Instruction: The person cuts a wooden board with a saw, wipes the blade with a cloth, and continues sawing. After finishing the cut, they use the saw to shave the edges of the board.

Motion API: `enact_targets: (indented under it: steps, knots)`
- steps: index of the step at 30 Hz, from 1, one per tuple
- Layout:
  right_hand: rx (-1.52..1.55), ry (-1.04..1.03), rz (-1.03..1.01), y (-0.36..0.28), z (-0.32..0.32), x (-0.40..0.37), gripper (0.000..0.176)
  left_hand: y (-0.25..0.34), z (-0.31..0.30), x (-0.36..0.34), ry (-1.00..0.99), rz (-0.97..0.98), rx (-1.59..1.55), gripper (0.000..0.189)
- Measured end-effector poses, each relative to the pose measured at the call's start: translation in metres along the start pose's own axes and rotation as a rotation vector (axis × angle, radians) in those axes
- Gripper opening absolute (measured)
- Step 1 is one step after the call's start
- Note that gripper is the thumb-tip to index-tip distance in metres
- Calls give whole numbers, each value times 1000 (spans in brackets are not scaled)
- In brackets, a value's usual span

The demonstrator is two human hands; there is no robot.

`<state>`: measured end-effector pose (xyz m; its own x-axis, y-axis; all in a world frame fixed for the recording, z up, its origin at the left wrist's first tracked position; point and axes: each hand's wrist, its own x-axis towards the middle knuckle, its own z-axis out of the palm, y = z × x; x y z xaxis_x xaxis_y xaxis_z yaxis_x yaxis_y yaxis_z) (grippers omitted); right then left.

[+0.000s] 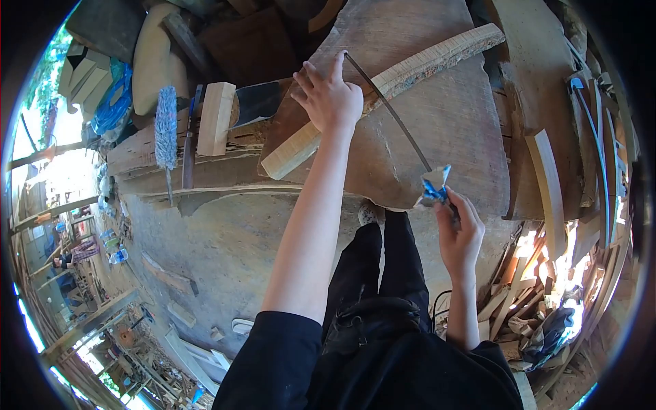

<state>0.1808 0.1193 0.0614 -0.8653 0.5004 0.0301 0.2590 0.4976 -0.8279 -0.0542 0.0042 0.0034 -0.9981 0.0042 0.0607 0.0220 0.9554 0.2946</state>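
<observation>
A long, thin dark metal rod [389,106] runs slantwise over a broad wooden slab [437,123]. My right hand [459,229] is closed round its near end, where a crumpled silver-and-blue wrapping [436,188] covers it. At the far end, my left hand [329,99] reaches out with fingers spread, the index fingertip right at the rod's tip. Beneath the rod and the left hand lies a curved wooden piece [424,65] with a rough, bark-like edge, crossing the slab diagonally.
Left of the slab are a squared wood block [216,119], a dark narrow bar [189,143] and a fluffy blue-grey duster [166,130]. A curved board [547,184] leans at right, above a heap of wood offcuts [519,301]. A plank piece [167,273] lies on the floor.
</observation>
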Motion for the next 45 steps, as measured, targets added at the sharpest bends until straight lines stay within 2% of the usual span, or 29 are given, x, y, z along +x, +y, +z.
enact_targets:
  steps: [3, 9, 15, 18, 21, 24, 29, 30, 32, 35, 38, 41, 45]
  knots:
    - [-62, 58, -90, 5, 1, 3, 14, -1, 1, 1, 4, 5, 2, 56]
    - [-33, 30, 198, 3, -6, 5, 18, -1, 1, 0, 11, 12, -1, 56]
    - [1, 123, 187, 20, -4, 10, 22, -3, 2, 1, 33, 37, -6, 55]
    - [20, 119, 152, 23, 2, 10, 20, -3, 3, 1, 49, 40, -1, 55]
    - [52, -36, 316, 17, 0, 8, 19, -4, 5, 1, 50, 50, -21, 54]
    - [3, -16, 238, 30, 4, 4, 18, -2, 4, 2, 70, 67, -32, 53]
    - [537, -91, 480, 32, 4, -6, 21, 10, -9, -3, 79, 2, -8, 53]
    - [607, -109, 505, 34, 2, -8, 21, 14, -8, -9, 186, 26, 8, 50]
    - [766, -145, 581, 36, -3, -9, 22, 13, -10, -8, 149, 64, -21, 49]
    - [769, -132, 571, 37, -10, -8, 20, 3, -6, 1, 158, 140, -59, 48]
    - [382, -74, 366, 41, -14, -3, 17, 3, -5, 2, 112, 134, -77, 49]
    - [314, -55, 300, 34, -12, 9, 15, 4, -5, 2, 85, 136, -89, 52]
    - [369, -20, 255, 35, -6, 20, 16, 15, -11, -7, 62, 92, -107, 53]
